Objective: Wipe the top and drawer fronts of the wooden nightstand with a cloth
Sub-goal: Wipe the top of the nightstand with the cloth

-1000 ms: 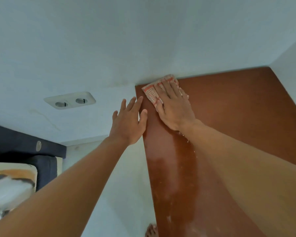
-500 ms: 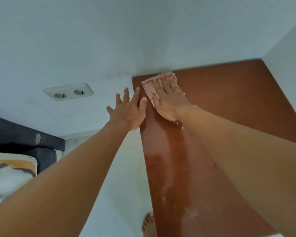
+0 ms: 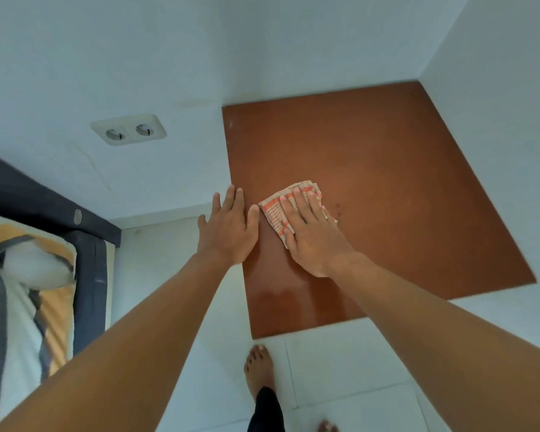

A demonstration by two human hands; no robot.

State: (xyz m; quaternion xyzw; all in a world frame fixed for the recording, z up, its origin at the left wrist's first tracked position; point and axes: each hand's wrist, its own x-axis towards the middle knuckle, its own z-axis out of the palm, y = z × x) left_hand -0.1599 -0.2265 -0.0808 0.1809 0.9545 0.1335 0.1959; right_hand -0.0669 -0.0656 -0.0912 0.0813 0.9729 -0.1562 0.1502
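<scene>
Cloth (image 3: 289, 204): flat on nightstand (image 3: 387, 188) top, near left edge.
Right hand (image 3: 315, 241): fingers spread, pressing cloth down.
Left hand (image 3: 228, 232): grip spread flat on left edge.

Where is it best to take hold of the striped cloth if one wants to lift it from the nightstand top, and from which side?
Probably at the far edge of the cloth, from above. It lies folded and flat on the nightstand top, and the right hand presses on its near part, so only the far and left edges are bare. The left hand rests at the nightstand's left edge.

Cloth (image 3: 289, 204) now nearer, off back corner.
</scene>
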